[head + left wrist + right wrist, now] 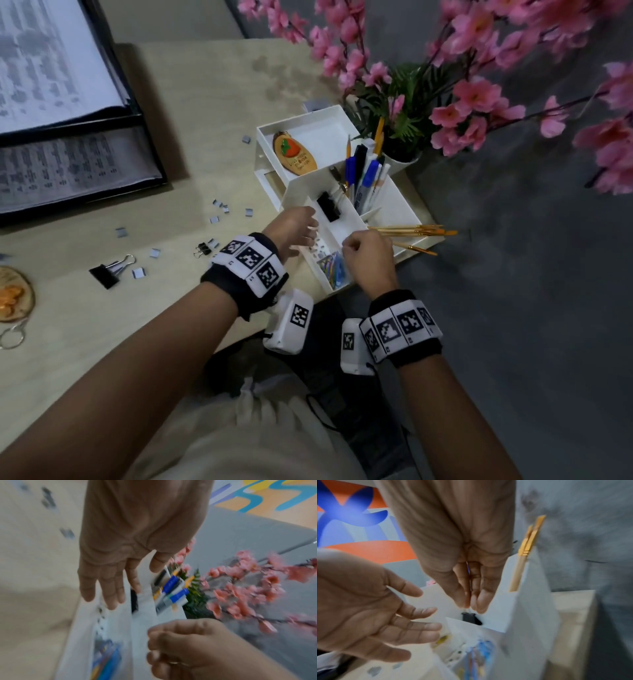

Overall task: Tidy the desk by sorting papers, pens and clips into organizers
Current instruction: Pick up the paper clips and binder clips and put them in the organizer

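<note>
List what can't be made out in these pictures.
- Right hand: whether its closed fingertips pinch anything; blurred in the wrist views.
- Papers in the black tray: print too small and blurred, head view.
- Wooden tag: cut off by the left edge, head view.

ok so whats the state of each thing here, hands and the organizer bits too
left hand: open, fingers straight, over the organizer's near edge
right hand: fingers pressed together, what they pinch cannot be told
white organizer: upright on the desk, open-topped
pens: standing in the back compartment
coloured paper clips: piled in the front compartment
black binder clip: inside the organizer
big binder clip: loose on the desk
paintbrushes: poking out sideways
</note>
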Motion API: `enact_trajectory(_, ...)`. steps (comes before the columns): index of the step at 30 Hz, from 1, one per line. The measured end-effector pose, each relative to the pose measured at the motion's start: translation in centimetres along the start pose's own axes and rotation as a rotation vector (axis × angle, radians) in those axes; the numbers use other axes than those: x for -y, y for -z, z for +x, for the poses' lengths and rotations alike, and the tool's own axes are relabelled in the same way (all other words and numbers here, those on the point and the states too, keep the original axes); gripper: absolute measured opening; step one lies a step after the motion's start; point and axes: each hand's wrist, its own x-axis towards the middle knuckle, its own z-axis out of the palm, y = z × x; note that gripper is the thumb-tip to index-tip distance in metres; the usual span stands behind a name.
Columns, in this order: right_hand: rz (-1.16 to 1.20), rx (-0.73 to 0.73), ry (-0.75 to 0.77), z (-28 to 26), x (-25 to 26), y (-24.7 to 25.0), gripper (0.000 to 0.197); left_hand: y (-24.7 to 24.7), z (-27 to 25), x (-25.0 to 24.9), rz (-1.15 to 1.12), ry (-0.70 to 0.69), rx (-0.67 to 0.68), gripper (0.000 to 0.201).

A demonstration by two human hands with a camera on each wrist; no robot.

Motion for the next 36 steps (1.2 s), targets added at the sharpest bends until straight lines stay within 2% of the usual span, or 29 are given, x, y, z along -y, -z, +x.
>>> enact_trajectory(5, 0.192, 0.011, 0.298, 2.1, 8.8, -1.1, 0.018, 8.0, -0.4, -0.5, -0.250, -0.081, -0.125, 0.024)
enact_trajectory(8, 0.292, 0.049, 0.410, 5.0, 14.6, -2.7, 0.018, 12.8, -0.8, -0.7, -0.473, -0.093, -0.191, 0.026)
enact_trajectory(10, 0.290, 0.091, 0.409, 7.3, 17.7, -4.3, 0.019, 15.7, -1.3, -0.4, -0.623, -0.103, -0.218, 0.027)
enact_trajectory(13, 0.182, 0.148, 0.298, 10.5, 20.6, -6.7, 0.028, 19.1, -1.8, 0.7, -0.778, -0.128, -0.247, 0.031)
enact_trajectory(18, -0.083, 0.144, 0.156, 15.3, 21.0, -9.8, 0.035, 22.5, -2.5, 3.4, -0.839, -0.132, -0.310, 0.028)
enact_trajectory(21, -0.211, 0.188, 0.112, 15.9, 20.4, -10.7, 0.034, 23.6, -2.7, 4.4, -0.837, -0.113, -0.349, 0.026)
enact_trajectory(28, -0.145, 0.148, 0.234, 12.9, 18.1, -11.4, 0.025, 22.9, -2.1, 4.3, -0.837, -0.092, -0.314, 0.025)
enact_trajectory(31, -0.046, 0.194, 0.293, 10.2, 16.4, -11.4, 0.026, 22.1, -1.9, 4.1, -0.835, -0.100, -0.288, 0.025)
enact_trajectory(33, -0.066, 0.236, 0.360, 9.0, 15.4, -11.8, 0.021, 21.5, -1.8, 4.1, -0.836, -0.095, -0.275, 0.025)
enact_trajectory(36, -0.137, 0.287, 0.466, 7.5, 14.8, -12.2, 0.025, 20.6, -1.9, 4.2, -0.824, -0.086, -0.255, 0.025)
